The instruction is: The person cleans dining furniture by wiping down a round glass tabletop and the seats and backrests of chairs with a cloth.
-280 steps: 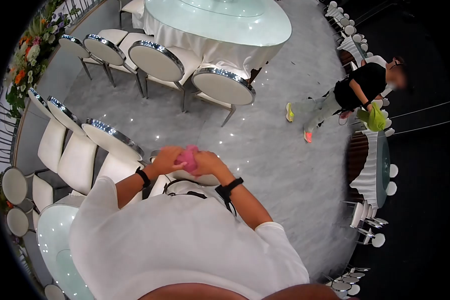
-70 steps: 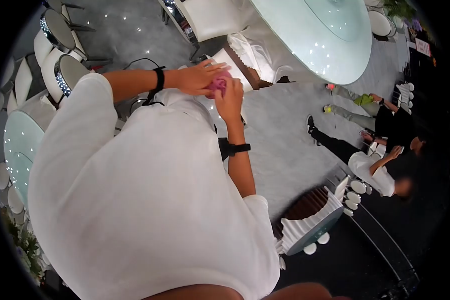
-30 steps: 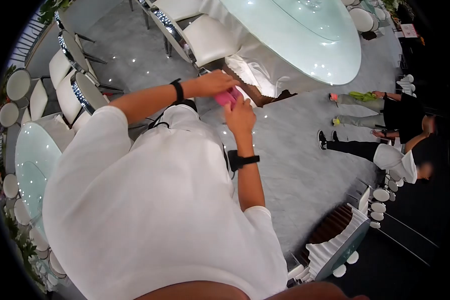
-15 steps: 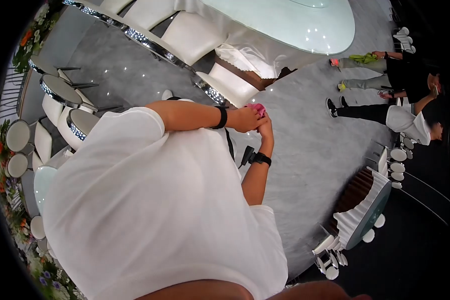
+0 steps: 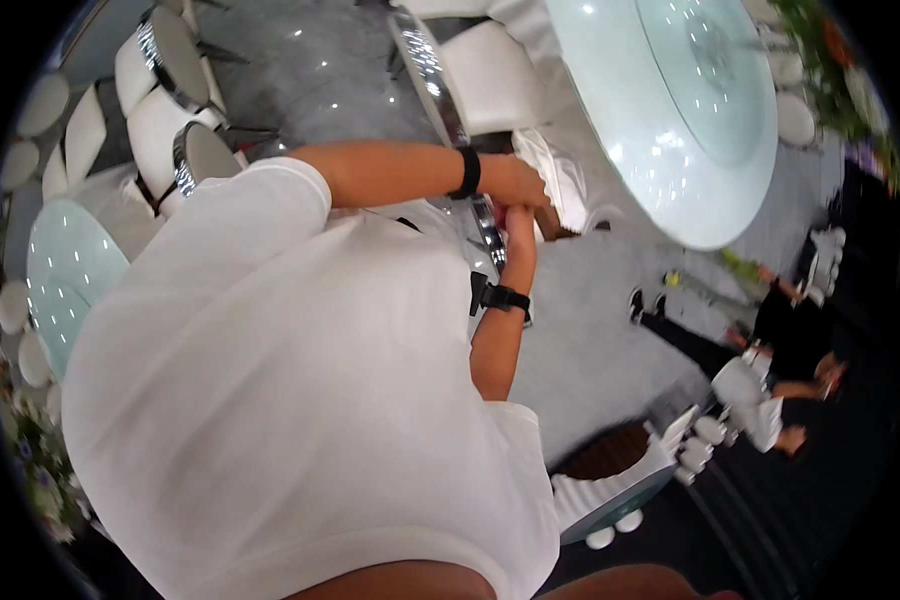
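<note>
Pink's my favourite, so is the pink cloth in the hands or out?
In: a bit of pink cloth peeks out where the left hand and right hand meet. Folded or not, I can't tell.

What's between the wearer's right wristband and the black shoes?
Just bare grey floor between the right wristband and the black shoes, as the head view shows.

The mostly hidden cloth [image 5: 500, 214] shows pinkish red, the round glass surface [image 5: 620, 120] pale mint green, the glossy floor [image 5: 590, 330] grey, the padded chair [image 5: 495, 75] white, its rim [image 5: 430, 75] silver.
</note>
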The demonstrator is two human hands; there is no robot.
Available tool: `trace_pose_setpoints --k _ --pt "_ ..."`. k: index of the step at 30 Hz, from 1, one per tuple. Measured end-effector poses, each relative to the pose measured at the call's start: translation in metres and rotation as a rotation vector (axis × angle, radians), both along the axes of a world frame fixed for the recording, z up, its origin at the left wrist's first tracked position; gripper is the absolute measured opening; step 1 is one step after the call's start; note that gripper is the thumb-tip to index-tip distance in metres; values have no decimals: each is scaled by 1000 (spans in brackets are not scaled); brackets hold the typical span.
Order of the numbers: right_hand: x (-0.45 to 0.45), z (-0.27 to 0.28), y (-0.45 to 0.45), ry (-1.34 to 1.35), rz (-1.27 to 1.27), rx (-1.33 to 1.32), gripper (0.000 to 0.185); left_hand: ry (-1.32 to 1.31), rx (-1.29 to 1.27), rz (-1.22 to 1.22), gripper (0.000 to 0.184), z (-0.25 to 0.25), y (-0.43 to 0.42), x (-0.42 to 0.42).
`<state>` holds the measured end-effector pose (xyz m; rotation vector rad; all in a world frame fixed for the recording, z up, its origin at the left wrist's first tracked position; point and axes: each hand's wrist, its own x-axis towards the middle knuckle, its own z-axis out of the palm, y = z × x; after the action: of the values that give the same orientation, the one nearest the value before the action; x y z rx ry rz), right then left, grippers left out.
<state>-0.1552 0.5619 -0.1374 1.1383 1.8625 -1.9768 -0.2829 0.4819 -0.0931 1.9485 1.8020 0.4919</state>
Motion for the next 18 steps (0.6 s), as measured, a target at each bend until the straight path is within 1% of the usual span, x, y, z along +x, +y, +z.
trace_pose_setpoints --k 1,2,3,4,5,7,8,9,10,11,12,13,15,16,17,18 --pt "-32 -10 -6 -141 123 65 46 91 23 52 38 -3 -15 -25" --pt "-64 -21 -17 -141 169 67 46 91 20 98 38 -5 -32 -49" --pt "-90 -46 -26 58 268 121 43 107 -143 157 40 9 -55 -75" --pt "-112 -43 -44 261 360 165 43 118 -307 211 43 18 -77 -96" --pt "-133 -35 -50 388 381 261 51 117 -315 248 43 19 -96 -115" --pt "-180 9 -66 260 476 150 54 -310 -130 360 46 20 -133 -150" --pt "-194 22 -81 302 356 1 46 -320 -74 373 43 27 -150 -163" --pt "-208 20 -89 295 379 -3 46 -329 -71 395 43 21 -165 -173" --pt "-226 14 -91 445 579 341 48 -314 48 473 44 13 -179 -183" --pt "-243 6 -94 596 775 689 54 -298 169 550 44 5 -191 -190" --pt "-260 -7 -101 537 756 669 65 -341 96 609 47 6 -204 -197" --pt "-275 -9 -107 536 776 670 65 -347 104 625 47 -4 -210 -204" --pt "-299 -10 -119 450 773 819 69 -372 155 748 53 -31 -224 -214" --pt "-312 -7 -122 444 785 814 69 -334 16 797 62 -54 -224 -221" --pt "-328 -2 -124 306 838 761 69 -336 12 802 62 -75 -216 -209" --pt "-341 2 -131 182 877 706 69 -388 179 846 66 -100 -210 -204"
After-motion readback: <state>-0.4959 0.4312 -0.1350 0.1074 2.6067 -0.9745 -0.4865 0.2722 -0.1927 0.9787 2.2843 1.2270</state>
